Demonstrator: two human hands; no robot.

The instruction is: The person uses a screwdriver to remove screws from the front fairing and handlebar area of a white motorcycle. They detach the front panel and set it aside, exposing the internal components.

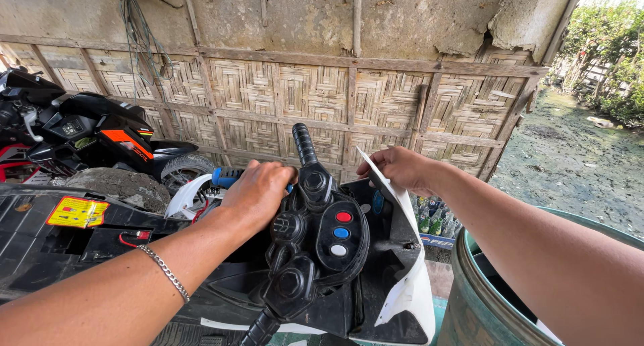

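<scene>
At the toy motorbike's [322, 252] handlebar | left hand [258, 193] wraps blue-handled tool [227, 177] | right hand [400, 168] pinches white panel [409, 279] edge | plastic likely light, flexible, brittle; grip handlebar stem.

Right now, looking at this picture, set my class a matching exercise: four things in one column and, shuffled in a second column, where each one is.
Things:
1. left hand
2. right hand
3. drum
4. motorcycle

Places:
A. far left, by the woven wall
B. on the blue-handled tool
C. lower right, beside the toy bike
D. on the white panel's top edge

Pairs: 1-B, 2-D, 3-C, 4-A
</scene>
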